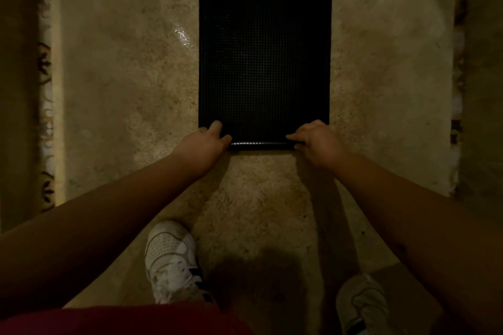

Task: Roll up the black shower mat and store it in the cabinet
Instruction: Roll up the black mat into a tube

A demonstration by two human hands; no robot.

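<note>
The black shower mat (264,54) lies flat on the beige stone floor, a gridded rectangle running away from me. Its near edge is curled over into a thin glossy roll between my hands. My left hand (205,143) grips the near left corner, thumb on top of the mat. At the near right corner, my right hand (315,141) has its fingers curled over the rolled edge. No cabinet is in view.
The floor (122,90) is mottled beige with a wet shine left of the mat. Patterned tile borders (45,62) and dark walls close in on both sides. Two white sneakers (171,261) stand below my arms, close to the mat's near end.
</note>
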